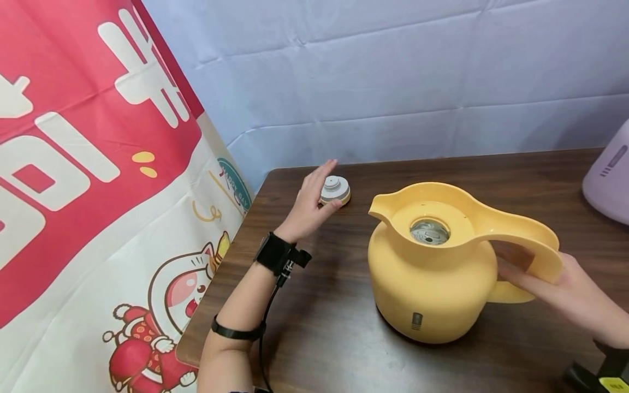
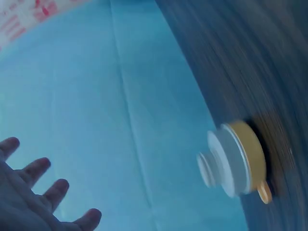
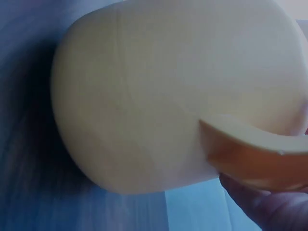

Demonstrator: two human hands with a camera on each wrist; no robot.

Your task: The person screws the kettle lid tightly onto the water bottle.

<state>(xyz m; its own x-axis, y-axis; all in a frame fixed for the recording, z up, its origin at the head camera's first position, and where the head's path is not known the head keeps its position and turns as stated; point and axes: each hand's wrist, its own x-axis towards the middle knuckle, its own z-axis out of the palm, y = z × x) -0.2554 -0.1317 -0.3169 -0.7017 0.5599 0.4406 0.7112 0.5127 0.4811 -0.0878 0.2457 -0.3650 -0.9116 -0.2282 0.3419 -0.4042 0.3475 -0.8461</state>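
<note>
A yellow thermos jug (image 1: 427,284) with a spout at left and a looped handle at right stands upright on the table, its round mouth uncovered. My right hand (image 1: 555,284) grips the handle, fingers reaching through the loop. In the right wrist view the jug's body (image 3: 163,106) fills most of the picture, and part of my right hand (image 3: 269,204) shows at the handle. My left hand (image 1: 310,204) is raised with spread fingers beside a grey-and-yellow stopper (image 1: 335,188), which lies with its plug upward. The left wrist view shows this stopper (image 2: 233,161) apart from my left fingers (image 2: 55,192).
A purple jug (image 1: 611,169) is partly in view at the right edge of the brown wooden table (image 1: 334,338). Pale cloth (image 1: 393,71) hangs behind the table, and a red and white printed banner (image 1: 78,180) hangs at left.
</note>
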